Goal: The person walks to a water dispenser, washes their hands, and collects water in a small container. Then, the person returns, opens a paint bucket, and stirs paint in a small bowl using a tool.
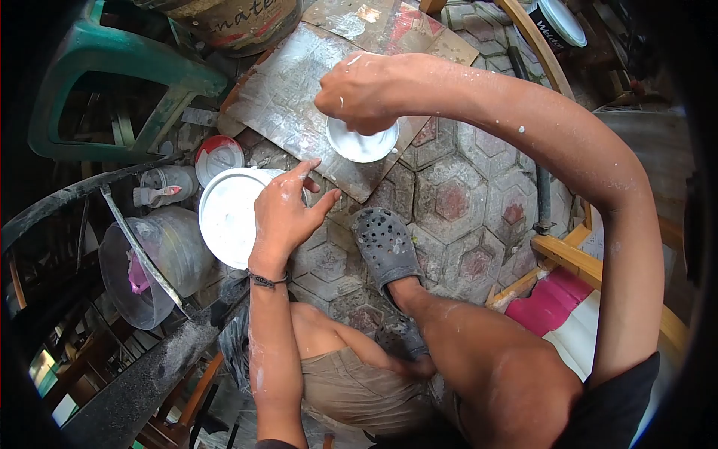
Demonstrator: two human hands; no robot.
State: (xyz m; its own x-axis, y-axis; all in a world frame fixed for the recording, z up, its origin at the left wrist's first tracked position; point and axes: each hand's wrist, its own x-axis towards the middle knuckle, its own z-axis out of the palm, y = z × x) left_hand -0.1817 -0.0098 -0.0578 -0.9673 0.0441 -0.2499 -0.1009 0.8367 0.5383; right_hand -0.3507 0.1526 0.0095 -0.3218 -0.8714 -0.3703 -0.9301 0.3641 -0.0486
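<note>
My right hand [357, 96] is closed in a fist over a small round container of white paint [363, 145]. Whatever its fingers hold, if anything, is hidden beneath the hand. The container sits on a paint-smeared sheet of cardboard [288, 86]. Fingers apart, my left hand [290, 206] hovers with nothing in it, partly covering the right edge of a larger white round tub or lid [230, 217]. White specks dot both arms.
Beside the tub are a red-rimmed lid [220, 159], a jar with a brush [161, 193] and a clear plastic bucket [142, 288]. A green chair [67, 82] stands left, a labelled bucket [232, 26] behind. Wooden frames [568, 258] line the right.
</note>
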